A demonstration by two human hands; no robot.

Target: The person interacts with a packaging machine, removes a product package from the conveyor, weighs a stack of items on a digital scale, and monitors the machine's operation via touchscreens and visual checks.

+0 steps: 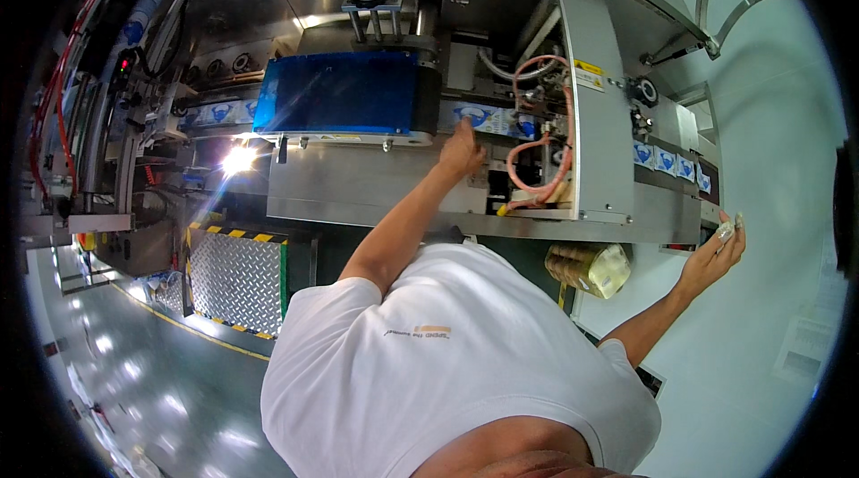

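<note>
My left hand (pixel 462 152) reaches over the machine's front, just right of the blue cover. Its fingers are curled together, and the foremost fingertip meets the blue-and-white printed film (pixel 491 117). Whatever those fingers may pinch is hidden. Out at the far right, my right hand (pixel 718 251) is held open beside the machine's end, its fingers stretched out and whitish wraps on some fingertips. Near it, several small blue-and-white packets (pixel 665 161) lie in a row on the outfeed.
A blue cover (pixel 335 93) sits left of my left hand. Pink hoses (pixel 512 163) loop beside an upright metal panel (pixel 601 129). A bright lamp (pixel 238 160) glows at left, above a striped-edged tread plate (pixel 236 279). A yellowish roll (pixel 590 269) stands below the machine's edge.
</note>
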